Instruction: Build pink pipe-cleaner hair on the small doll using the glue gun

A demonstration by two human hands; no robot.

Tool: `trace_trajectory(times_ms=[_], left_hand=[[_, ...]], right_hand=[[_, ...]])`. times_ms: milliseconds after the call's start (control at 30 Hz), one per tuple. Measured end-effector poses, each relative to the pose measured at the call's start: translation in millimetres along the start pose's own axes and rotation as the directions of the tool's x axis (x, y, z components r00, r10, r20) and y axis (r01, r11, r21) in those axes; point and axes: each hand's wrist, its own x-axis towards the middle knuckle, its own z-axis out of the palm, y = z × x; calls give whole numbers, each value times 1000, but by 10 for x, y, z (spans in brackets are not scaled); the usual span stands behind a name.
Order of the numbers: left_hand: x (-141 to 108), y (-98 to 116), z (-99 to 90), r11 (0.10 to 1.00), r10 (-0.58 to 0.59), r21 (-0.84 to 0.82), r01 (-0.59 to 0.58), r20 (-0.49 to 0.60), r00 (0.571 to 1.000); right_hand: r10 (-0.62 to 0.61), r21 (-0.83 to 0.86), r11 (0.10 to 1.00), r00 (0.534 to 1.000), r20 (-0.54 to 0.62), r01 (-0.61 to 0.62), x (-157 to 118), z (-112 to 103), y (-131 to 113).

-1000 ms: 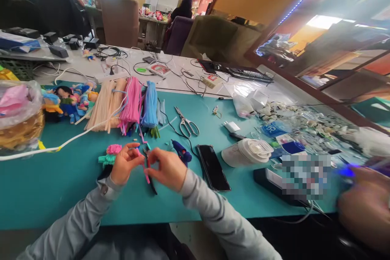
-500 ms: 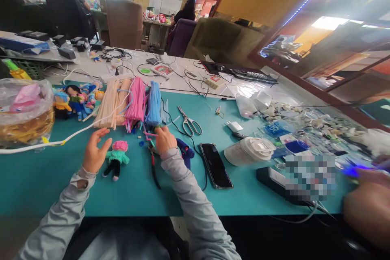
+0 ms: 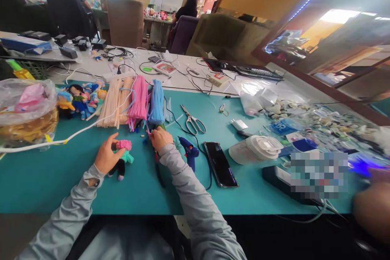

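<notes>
Doll (image 3: 126, 157) is lying left of centre in the frame. Left hand (image 3: 106, 155) is now coming nearer its pink head, fingers partly spread, no firm grip showing. Right hand (image 3: 161, 139) is curling over the pliers (image 3: 157, 161) at centre, its hold hidden; hands are thus attending separate items. Teal surface (image 3: 57, 183) is stretching broadly toward lower left; glue gun (image 3: 190, 152) and phone (image 3: 219, 166) are bounding right-side movement.

Small doll (image 3: 126, 157), pink-topped, teal-bodied, black-legged (pale foot showing), lying on green mat (image 3: 137, 201).
</notes>
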Motion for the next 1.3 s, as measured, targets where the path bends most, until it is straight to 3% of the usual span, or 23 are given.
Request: trace_trajectory(times_ms=[133,300,367,433,533,667,800,900,1067,1300], left_hand=[[-21,22,-22,975,-58,-211,64,33,998],[-92,83,-46,939,-35,-340,52,55,998],[-130,115,-42,929,14,-371,11,63,998],[-171,138,-22,919,54,-393,-23,69,996],[-222,132,43,920,54,-391,-21,74,996],[-240,75,107,955,12,-295,10,73,997],[-275,111,34,976,119,-181,-122,-27,993],[-382,220,-37,942,168,-290,-169,-27,985],[-571,410,-8,787,89,-617,-31,63,994],[-610,562,-4,728,5,-685,24,40,999]], right_hand=[[-50,207,975,988,-145,79,-73,-8,9],[-59,492,849,961,-272,191,-373,96,-40],[-50,611,760,958,-283,221,-523,157,-79],[-27,766,596,959,-282,242,-657,209,-124],[29,894,364,956,-292,262,-785,270,-188],[82,913,299,945,-316,279,-820,344,-237],[66,949,203,964,-259,241,-817,410,-261],[36,961,163,972,-232,223,-845,434,-295],[16,953,129,960,-279,275,-924,431,-380],[14,891,241,917,-398,384,-1042,399,-415]])
